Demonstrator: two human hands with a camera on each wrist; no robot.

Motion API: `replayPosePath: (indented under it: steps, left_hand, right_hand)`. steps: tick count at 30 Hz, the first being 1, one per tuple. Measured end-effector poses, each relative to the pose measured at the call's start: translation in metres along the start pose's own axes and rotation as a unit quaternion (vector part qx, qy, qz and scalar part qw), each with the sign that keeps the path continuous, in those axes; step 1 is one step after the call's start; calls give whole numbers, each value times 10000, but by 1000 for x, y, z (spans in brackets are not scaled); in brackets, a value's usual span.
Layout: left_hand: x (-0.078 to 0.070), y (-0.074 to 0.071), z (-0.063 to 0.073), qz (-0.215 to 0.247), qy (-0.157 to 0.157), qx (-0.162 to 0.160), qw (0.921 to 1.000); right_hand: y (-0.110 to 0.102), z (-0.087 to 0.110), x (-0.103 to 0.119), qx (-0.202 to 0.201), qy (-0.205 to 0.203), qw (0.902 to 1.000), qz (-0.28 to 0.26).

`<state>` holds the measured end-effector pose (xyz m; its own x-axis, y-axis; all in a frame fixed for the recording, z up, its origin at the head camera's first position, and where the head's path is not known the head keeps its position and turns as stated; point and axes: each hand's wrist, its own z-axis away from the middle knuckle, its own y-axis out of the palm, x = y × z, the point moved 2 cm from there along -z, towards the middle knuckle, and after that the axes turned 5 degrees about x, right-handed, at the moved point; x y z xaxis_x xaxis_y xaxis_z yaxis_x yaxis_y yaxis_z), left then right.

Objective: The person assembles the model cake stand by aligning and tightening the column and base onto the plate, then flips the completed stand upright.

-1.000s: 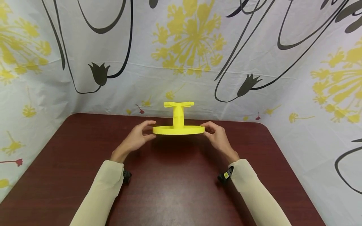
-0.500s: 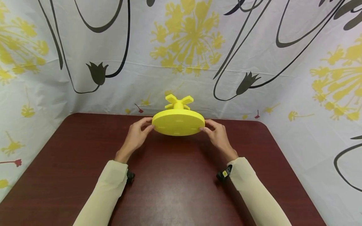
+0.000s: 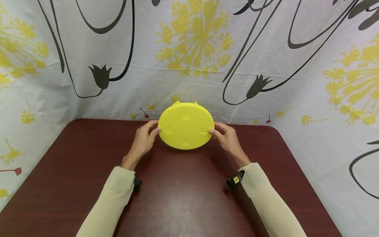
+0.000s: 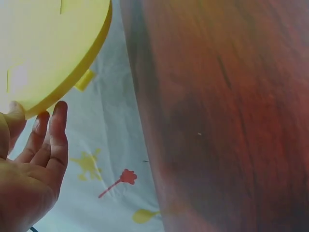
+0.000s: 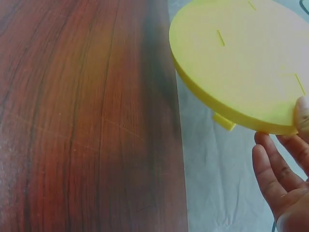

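A yellow round plastic stand (image 3: pixel 186 126) is held up over the far part of the table, its flat disc underside tilted toward the head camera. Small rectangular marks show on that face. My left hand (image 3: pixel 143 138) pinches the disc's left edge, thumb on the face and fingers behind. At the opposite edge my right hand (image 3: pixel 228 138) pinches in the same way. Behind the disc the post is hidden; only tips of its cross-shaped end peek over the top. In the left wrist view a yellow arm tip (image 4: pixel 85 80) sticks out past the rim, and another tip (image 5: pixel 223 121) shows in the right wrist view.
The dark red wooden table (image 3: pixel 183 197) has rounded far corners. A white cloth (image 3: pixel 189 85) with yellow and grey flower prints hangs along the back and both sides. Dark bands (image 3: pixel 235 181) with small devices sit at the wrists.
The stand has tipped from upright, with post and cross visible, to its underside facing the head camera, the cross turning away behind the disc. Both hands have closed in on its edges.
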<state>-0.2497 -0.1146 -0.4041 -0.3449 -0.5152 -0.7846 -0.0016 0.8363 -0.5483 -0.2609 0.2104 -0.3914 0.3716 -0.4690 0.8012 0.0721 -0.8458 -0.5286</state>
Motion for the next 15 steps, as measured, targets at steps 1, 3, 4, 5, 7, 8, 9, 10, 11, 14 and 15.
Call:
replayPosePath:
  steps: [1, 3, 4, 5, 7, 8, 9, 10, 11, 14, 15]
  left_hand:
    - [-1, 0, -1, 19, 12, 1, 10000]
    - [-3, -1, -1, 52, 4, 42, 10000]
    - [-4, -1, -2, 89, -22, 81, 9999]
    - [-5, -1, -2, 147, -53, 135, 9998]
    - [-7, -1, -2, 283, -120, 211, 9993]
    - [-7, -1, -2, 340, -161, 239, 9990]
    - [-8, -1, -2, 402, -212, 260, 9986]
    - [-8, -1, -3, 466, -262, 270, 9982]
    - [-9, -1, -3, 532, -308, 273, 9977]
    - [-10, -1, -4, 672, -493, 280, 9961]
    - [-10, -1, -5, 722, -565, 280, 9954]
  right_hand:
    - [0, 0, 1, 25, 28, 10000, -49]
    - [-1, 2, 11, 69, 57, 9999, -110]
    - [-1, 3, 16, 87, 71, 9998, -143]
    - [-2, 4, 21, 105, 92, 9997, -180]
    - [-3, 6, 30, 131, 92, 9996, -250]
    - [-4, 6, 34, 137, 77, 9994, -298]
    - [-4, 6, 35, 161, 95, 9991, -375]
    - [-4, 6, 35, 177, 113, 9988, -442]
    - [-4, 6, 34, 196, 127, 9984, -512]
    - [-3, 3, 23, 202, 185, 9975, -655]
    - [-3, 1, 18, 204, 223, 9972, -682]
